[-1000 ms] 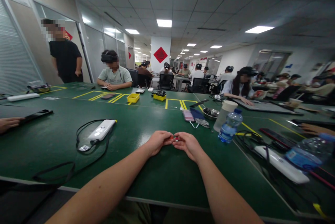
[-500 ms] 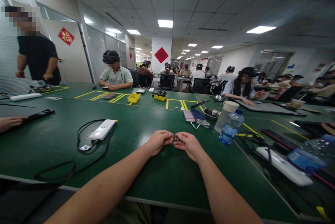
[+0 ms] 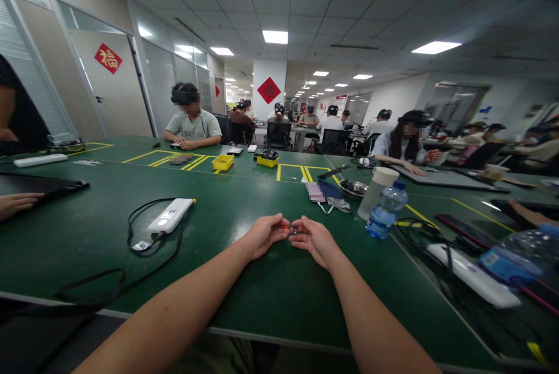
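Over the green table [image 3: 209, 246] my left hand [image 3: 267, 236] and my right hand [image 3: 312, 241] face each other, fingertips almost meeting. A small orange-red piece [image 3: 285, 226] is pinched between the thumb and fingers of my left hand; its kind is too small to make out. My right hand is closed on a small silvery piece [image 3: 296, 231], mostly hidden by the fingers. Whether the two pieces touch, I cannot tell.
A white power bank [image 3: 171, 217] with a black cable lies to the left. At right stand a water bottle [image 3: 386, 211] and a frosted cup [image 3: 376, 190]. Beyond are a metal bowl [image 3: 353, 189] and yellow trays [image 3: 223, 162]. Other people sit around the table.
My fingers have loosened and shifted slightly, showing more of the orange-red piece. The standing person at far left has moved further left, partly out of view.
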`<state>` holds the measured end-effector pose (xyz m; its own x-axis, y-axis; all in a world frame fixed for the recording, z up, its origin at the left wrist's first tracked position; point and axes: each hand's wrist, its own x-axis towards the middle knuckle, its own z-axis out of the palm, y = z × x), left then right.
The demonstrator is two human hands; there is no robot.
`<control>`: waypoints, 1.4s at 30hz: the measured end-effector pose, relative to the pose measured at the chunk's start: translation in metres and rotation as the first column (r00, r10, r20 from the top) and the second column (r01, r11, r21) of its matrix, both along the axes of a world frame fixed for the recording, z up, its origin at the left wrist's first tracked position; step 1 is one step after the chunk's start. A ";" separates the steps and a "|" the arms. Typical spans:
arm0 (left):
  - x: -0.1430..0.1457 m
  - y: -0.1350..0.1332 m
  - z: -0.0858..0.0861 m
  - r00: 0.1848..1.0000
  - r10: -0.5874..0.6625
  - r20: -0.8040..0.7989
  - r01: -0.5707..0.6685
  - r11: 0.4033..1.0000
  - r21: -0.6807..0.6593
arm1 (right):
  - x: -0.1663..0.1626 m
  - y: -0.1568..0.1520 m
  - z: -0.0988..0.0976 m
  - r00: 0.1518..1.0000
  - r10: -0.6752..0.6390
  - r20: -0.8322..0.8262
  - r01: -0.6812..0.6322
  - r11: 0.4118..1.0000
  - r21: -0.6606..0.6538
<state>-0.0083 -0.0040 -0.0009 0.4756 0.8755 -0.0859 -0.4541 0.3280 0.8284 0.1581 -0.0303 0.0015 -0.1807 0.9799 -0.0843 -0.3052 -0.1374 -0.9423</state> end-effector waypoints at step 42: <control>0.002 0.001 -0.011 0.993 0.054 -0.100 -0.032 0.976 0.216 | -0.001 -0.002 -0.003 0.996 -0.049 0.069 0.045 0.997 0.067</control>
<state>-0.0061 -0.0028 -0.0118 0.4354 0.8983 0.0582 -0.3707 0.1200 0.9210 0.1575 -0.0321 -0.0017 -0.1301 0.9910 -0.0308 -0.2426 -0.0620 -0.9681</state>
